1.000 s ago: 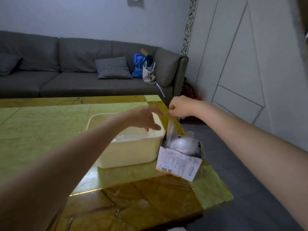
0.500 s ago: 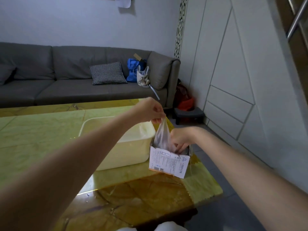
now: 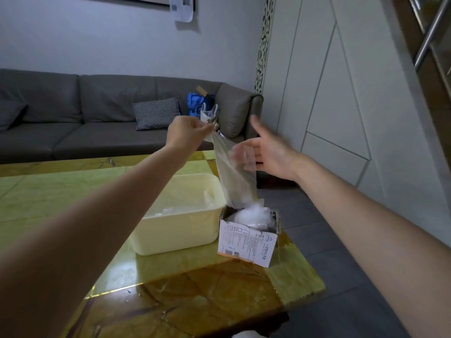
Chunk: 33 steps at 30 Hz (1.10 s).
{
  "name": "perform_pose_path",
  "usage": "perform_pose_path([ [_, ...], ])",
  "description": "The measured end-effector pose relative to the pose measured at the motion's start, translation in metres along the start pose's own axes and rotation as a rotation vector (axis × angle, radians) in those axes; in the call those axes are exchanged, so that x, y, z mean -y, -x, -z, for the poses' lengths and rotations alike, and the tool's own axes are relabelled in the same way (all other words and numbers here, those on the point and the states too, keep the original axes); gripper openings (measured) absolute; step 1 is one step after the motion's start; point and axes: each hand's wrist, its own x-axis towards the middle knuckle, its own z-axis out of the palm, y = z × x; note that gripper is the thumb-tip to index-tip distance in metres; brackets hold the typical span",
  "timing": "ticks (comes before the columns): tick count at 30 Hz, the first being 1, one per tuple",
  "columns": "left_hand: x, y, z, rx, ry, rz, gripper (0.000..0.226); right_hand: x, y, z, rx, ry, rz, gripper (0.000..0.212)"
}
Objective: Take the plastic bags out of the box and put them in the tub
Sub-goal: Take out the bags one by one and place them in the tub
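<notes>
Grey sofa cushions (image 3: 73, 111) and a pale wall fill the background, with a black-and-white checked pillow (image 3: 157, 113) and a blue bag (image 3: 195, 101) sitting on the sofa's right end. Nearer you lies a glossy table (image 3: 170, 272) of green and brown marble-like tiles, reaching almost to the bottom edge of the view.

On that table stands a cream rectangular plastic tub (image 3: 180, 230), open at the top, with clear crumpled plastic already lying inside it. Just beside the tub, on its right and touching or nearly touching its wall, sits a small white cardboard box (image 3: 246, 245) with printed text on its front face; its top is open and more clear plastic bulges out of it.

Your left hand (image 3: 188, 132) is raised above the far end of the tub, fingers curled and pinching the top of a thin transparent plastic bag (image 3: 234, 176). This bag hangs stretched downward, its lower end still in the mouth of the box.

Your right hand (image 3: 266, 150) floats just right of the hanging bag, palm turned toward it, fingers spread and relaxed, thumb up, grasping nothing; its fingertips show through the film.
</notes>
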Motion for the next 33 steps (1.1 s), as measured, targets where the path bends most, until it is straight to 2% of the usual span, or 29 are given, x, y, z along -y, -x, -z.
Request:
perform_pose_path([
  [3,-0.003,0.001,0.007,0.045,0.13,0.074,0.019,0.003,-0.006,-0.013,-0.106,0.268,0.18,0.02],
  [5,-0.004,0.002,0.012,0.092,0.261,0.147,0.022,0.008,-0.012,-0.021,-0.232,0.171,0.239,0.005],
  [8,0.0,0.004,0.02,0.17,0.51,0.278,0.026,0.019,-0.018,-0.029,-0.336,0.015,0.242,0.008],
  [12,0.015,0.002,0.029,0.157,0.602,0.383,0.025,0.019,-0.023,-0.039,-0.391,0.159,0.304,0.02],
  [13,0.02,0.003,0.034,0.228,0.576,0.38,0.027,0.017,-0.026,-0.041,-0.423,0.226,0.342,0.021],
  [15,0.029,0.006,0.042,0.476,0.442,0.348,0.032,0.015,-0.031,-0.047,-0.457,0.341,0.43,0.022],
  [17,0.034,0.012,0.044,0.675,0.385,0.346,0.038,0.016,-0.036,-0.056,-0.432,0.422,0.512,0.022],
  [21,0.042,0.021,0.042,0.864,0.262,0.38,0.022,0.027,-0.046,-0.084,-0.441,0.549,0.689,0.017],
  [22,0.048,0.02,0.045,0.859,0.216,0.397,0.02,0.03,-0.05,-0.089,-0.475,0.551,0.716,0.017],
  [24,0.063,0.012,0.058,0.735,0.193,0.444,0.025,0.033,-0.059,-0.093,-0.544,0.538,0.732,0.018],
  [26,0.079,0.003,0.079,0.563,0.208,0.451,0.027,0.025,-0.069,-0.091,-0.59,0.579,0.68,0.021],
  [28,0.096,-0.004,0.1,0.5,0.152,0.43,0.02,0.005,-0.083,-0.091,-0.62,0.647,0.591,0.024],
  [29,0.103,-0.006,0.107,0.508,0.045,0.425,0.019,-0.007,-0.088,-0.093,-0.622,0.679,0.532,0.025],
  [31,0.12,-0.013,0.116,0.516,-0.339,0.448,0.023,-0.032,-0.095,-0.102,-0.592,0.77,0.387,0.027],
  [33,0.131,-0.02,0.115,0.413,-0.73,0.455,0.029,-0.056,-0.098,-0.108,-0.552,0.869,0.286,0.029],
])
